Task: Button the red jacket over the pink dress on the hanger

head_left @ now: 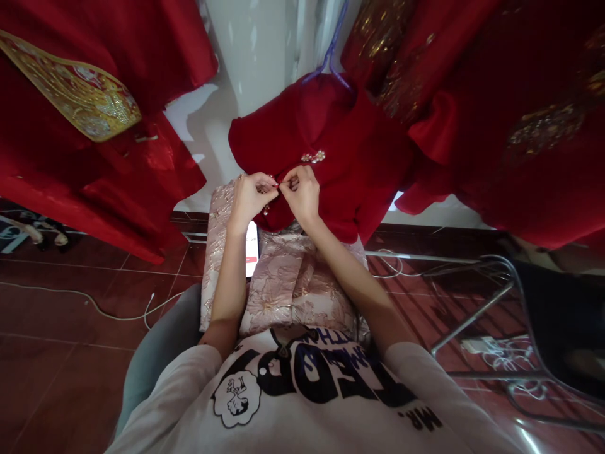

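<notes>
A dark red garment (326, 195) hangs from a purple hanger (326, 63), its lower part resting over my lap. Two beaded, pearl-like ornaments sit on its front; the upper ornament (313, 156) is in plain sight, the lower partly behind my fingers. My left hand (249, 197) is closed in a pinch on the garment's front, left of centre. Close against it, my right hand (302, 194) pinches too, thumb and forefinger meeting the left fingertips. What lies between the right fingertips is too small to make out.
Pink brocade fabric (278, 284) covers my lap, with a lit phone (252, 252) lying on it. Red embroidered garments (155, 38) hang left and right. A metal-framed black chair (553, 315) stands at right. White cables (94, 306) run over the tiled floor.
</notes>
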Demonstrator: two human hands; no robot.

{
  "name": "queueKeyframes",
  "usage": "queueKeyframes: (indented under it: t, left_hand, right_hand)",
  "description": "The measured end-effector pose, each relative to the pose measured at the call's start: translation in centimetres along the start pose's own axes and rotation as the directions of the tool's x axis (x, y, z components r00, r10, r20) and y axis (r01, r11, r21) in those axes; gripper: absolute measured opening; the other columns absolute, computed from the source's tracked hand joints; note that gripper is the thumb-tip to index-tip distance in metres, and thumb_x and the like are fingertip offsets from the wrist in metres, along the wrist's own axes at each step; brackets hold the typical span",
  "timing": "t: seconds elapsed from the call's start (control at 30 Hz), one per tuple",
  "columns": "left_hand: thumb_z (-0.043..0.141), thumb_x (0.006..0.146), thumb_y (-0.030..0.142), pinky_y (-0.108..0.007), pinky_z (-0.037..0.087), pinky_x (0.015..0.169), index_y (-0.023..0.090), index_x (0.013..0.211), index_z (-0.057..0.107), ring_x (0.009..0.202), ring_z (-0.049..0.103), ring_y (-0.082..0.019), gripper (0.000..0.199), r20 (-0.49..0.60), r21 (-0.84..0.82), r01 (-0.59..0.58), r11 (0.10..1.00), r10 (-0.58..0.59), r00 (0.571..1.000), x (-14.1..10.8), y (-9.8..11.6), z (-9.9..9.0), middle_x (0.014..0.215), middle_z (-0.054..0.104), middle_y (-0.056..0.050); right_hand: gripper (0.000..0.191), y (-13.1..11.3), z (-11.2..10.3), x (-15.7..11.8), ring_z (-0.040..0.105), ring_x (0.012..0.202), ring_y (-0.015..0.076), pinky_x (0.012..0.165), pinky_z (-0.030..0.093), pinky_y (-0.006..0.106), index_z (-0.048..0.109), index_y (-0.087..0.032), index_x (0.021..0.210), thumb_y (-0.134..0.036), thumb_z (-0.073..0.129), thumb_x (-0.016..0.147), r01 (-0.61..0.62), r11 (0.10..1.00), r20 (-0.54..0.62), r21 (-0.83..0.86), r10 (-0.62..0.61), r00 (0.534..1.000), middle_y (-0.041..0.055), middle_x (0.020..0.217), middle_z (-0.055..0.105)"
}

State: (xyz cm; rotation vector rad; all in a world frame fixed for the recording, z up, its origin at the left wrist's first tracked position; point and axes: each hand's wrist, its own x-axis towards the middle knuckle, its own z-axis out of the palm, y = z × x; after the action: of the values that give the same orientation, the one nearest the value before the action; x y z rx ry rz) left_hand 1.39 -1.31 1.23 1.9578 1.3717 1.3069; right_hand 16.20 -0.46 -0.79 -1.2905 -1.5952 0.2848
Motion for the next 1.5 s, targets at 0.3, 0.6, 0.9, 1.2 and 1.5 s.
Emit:
queueKeyframes:
  t: [0.3,0.6,0.9,1.2,1.5]
  left_hand:
    - [0.073,0.074,0.003,-0.027,0.061,0.077,0.016,0.086,0.079,0.077,0.075,-0.017,0.019,0.002,0.007,0.025,1.000,-0.025,1.000,-0.1,0.3,0.0,0.083,0.081,-0.003]
    - [0.067,0.078,0.004,-0.027,0.061,0.084,0.015,0.093,0.075,0.087,0.076,-0.016,0.020,0.048,-0.114,0.051,0.992,-0.046,0.998,0.4,-0.9,0.1,0.093,0.080,-0.005]
    - [0.071,0.072,0.009,-0.023,0.057,0.071,0.020,0.076,0.071,0.072,0.071,-0.016,0.012,0.198,0.121,0.099,0.988,-0.122,0.973,0.1,-4.0,-2.3,0.075,0.074,0.000]
    - [0.071,0.062,0.015,-0.020,0.053,0.058,0.020,0.073,0.074,0.067,0.072,-0.015,0.012,0.490,0.046,0.180,0.983,-0.179,0.853,0.3,-6.0,-0.9,0.072,0.076,-0.003]
    - [0.066,0.060,0.015,-0.022,0.055,0.063,0.020,0.076,0.078,0.070,0.073,-0.017,0.020,0.564,0.092,0.176,0.980,-0.197,0.802,0.4,-5.9,-0.5,0.077,0.078,-0.004]
  right_hand:
    - [0.021,0.2,0.4,0.2,0.061,0.085,0.0155,0.086,0.059,0.035,0.055,-0.021,0.084,-0.001,0.057,0.083,0.021,1.000,-0.030,0.019,-0.021,0.999,0.0039,0.098,0.060]
    - [0.017,-0.3,-0.5,0.1,0.064,0.086,0.0150,0.081,0.061,0.030,0.058,-0.021,0.087,-0.004,0.054,0.086,0.044,0.998,0.026,0.049,-0.045,0.999,0.0049,0.100,0.065]
    - [0.011,0.4,-7.1,-1.6,0.070,0.070,0.0166,0.079,0.060,0.034,0.068,-0.018,0.088,-0.008,0.063,0.085,-0.027,0.998,0.396,-0.051,0.045,0.917,0.0024,0.076,0.072]
    - [0.017,0.8,-6.2,-4.0,0.076,0.090,0.0280,0.075,0.058,0.036,0.069,-0.017,0.102,-0.016,0.075,0.087,0.130,0.781,0.444,-0.611,0.202,0.873,0.0177,0.106,0.075]
    - [0.027,2.5,-7.5,-2.5,0.068,0.066,0.0148,0.061,0.053,0.026,0.052,-0.022,0.078,-0.020,0.079,0.074,-0.201,0.971,0.664,0.129,0.066,0.745,-0.0030,0.069,0.065]
